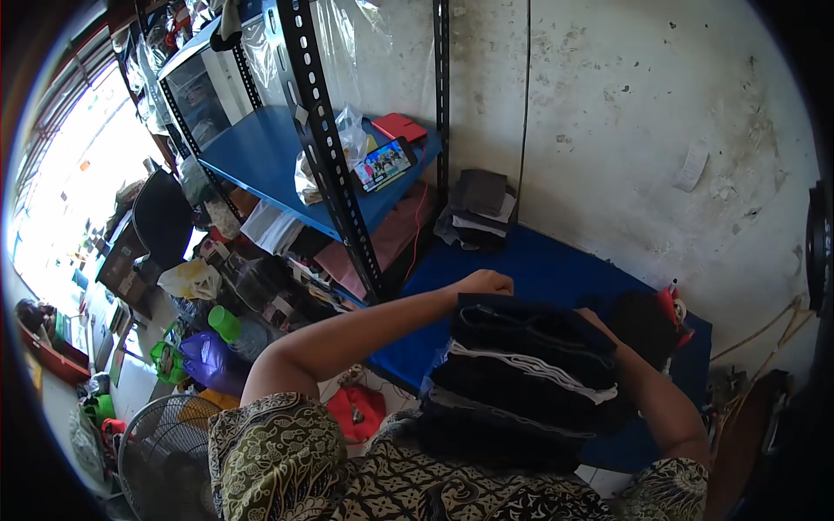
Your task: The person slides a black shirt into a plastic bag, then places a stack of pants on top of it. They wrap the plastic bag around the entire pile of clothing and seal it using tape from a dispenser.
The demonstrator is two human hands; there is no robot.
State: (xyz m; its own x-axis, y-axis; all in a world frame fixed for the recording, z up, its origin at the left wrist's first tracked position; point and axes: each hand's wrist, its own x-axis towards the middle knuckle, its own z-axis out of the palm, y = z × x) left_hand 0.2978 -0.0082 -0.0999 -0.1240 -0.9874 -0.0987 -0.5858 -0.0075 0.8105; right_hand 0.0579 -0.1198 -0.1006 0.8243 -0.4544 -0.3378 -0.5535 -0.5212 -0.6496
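A thick stack of folded dark clothes, with white and grey layers showing, rests against my chest over the blue table. My left hand is closed at the stack's far left corner, its fingers curled; what it grips, if anything, is hidden. Along the right side of the stack lies my right hand, mostly behind the cloth, with its fingers out of sight. A smaller pile of folded grey, white and dark clothes sits at the table's back left, against the wall.
To the left, a metal rack with a blue shelf holds a phone and a red box. A dark item and a red object are at the table's right. A fan stands lower left.
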